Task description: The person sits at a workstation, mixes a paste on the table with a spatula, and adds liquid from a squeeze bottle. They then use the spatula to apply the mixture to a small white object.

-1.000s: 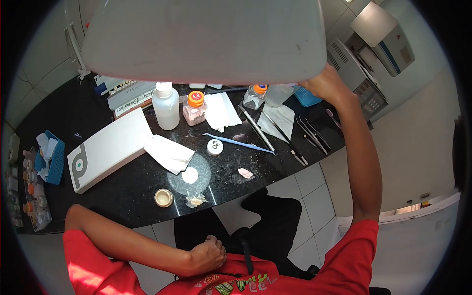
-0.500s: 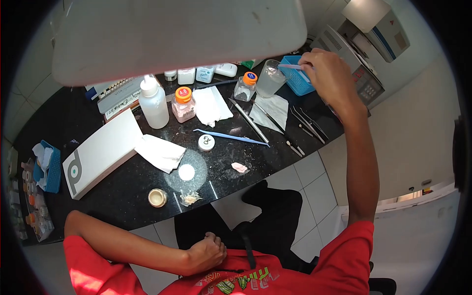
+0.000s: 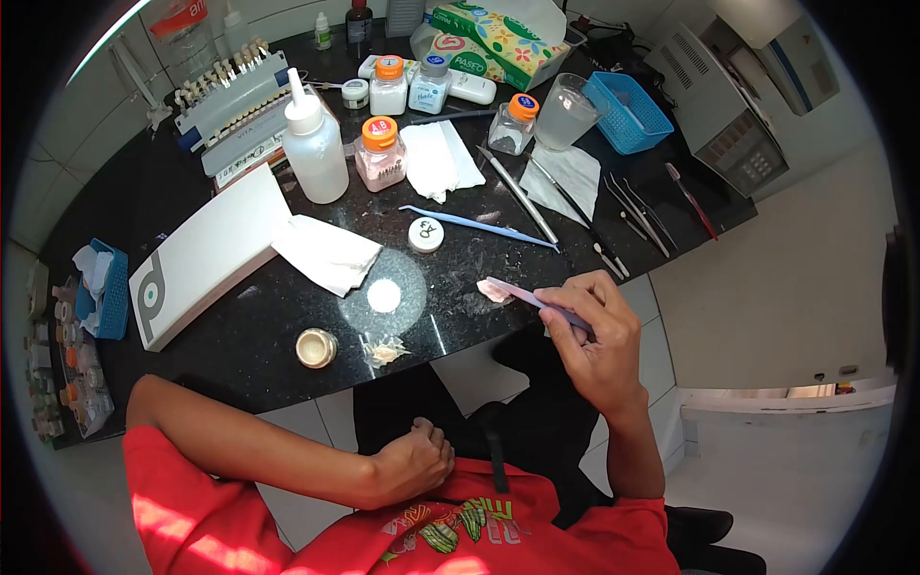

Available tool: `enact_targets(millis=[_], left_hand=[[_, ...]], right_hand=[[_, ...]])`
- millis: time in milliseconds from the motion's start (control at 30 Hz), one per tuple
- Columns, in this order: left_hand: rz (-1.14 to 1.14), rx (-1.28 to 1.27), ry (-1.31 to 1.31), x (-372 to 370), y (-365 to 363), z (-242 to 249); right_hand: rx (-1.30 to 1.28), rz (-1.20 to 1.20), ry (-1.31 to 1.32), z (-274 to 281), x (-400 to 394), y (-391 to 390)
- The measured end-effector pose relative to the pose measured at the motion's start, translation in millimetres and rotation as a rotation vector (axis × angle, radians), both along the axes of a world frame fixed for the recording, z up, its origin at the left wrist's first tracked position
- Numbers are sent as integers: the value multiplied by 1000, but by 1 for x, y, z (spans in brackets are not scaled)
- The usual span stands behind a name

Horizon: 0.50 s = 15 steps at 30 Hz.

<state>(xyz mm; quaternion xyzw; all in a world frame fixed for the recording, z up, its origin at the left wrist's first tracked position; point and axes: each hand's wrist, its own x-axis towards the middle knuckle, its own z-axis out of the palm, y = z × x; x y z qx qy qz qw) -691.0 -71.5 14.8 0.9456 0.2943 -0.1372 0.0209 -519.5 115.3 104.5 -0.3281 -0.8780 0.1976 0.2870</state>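
My right hand [image 3: 602, 335] pinches a slim lilac spatula-like tool [image 3: 542, 299]. Its tip touches a small pink mound [image 3: 495, 291] on the black counter. In front of my red shirt, my left hand [image 3: 418, 462] rests in a closed fist, with nothing seen in it. Left of the mound are a small open jar [image 3: 316, 348] with cream-coloured contents and a cream-coloured crumpled heap [image 3: 384, 352]. A white lid [image 3: 426, 235] with dark marks and a blue double-ended carver [image 3: 479, 227] lie beyond the mound.
Behind stand a squeeze bottle [image 3: 317, 158], an orange-capped jar of pink powder [image 3: 380, 158], a cloudy beaker [image 3: 567, 115] and a blue basket [image 3: 630, 117]. Tweezers [image 3: 644, 216] and brushes lie at the right. A long white box [image 3: 213, 251] lies left, near the counter's front edge.
My right hand has come down from the beaker toward the front edge, bringing the lilac tool to the pink mound. The view has shifted, showing more of the counter's back. My left hand stays closed.
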Motion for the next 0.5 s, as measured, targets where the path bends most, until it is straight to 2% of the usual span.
enact_targets(millis=[500], left_hand=[[-2,-25,9,0,-1,1]], right_hand=[[-43,67,37,-16,-1,15]])
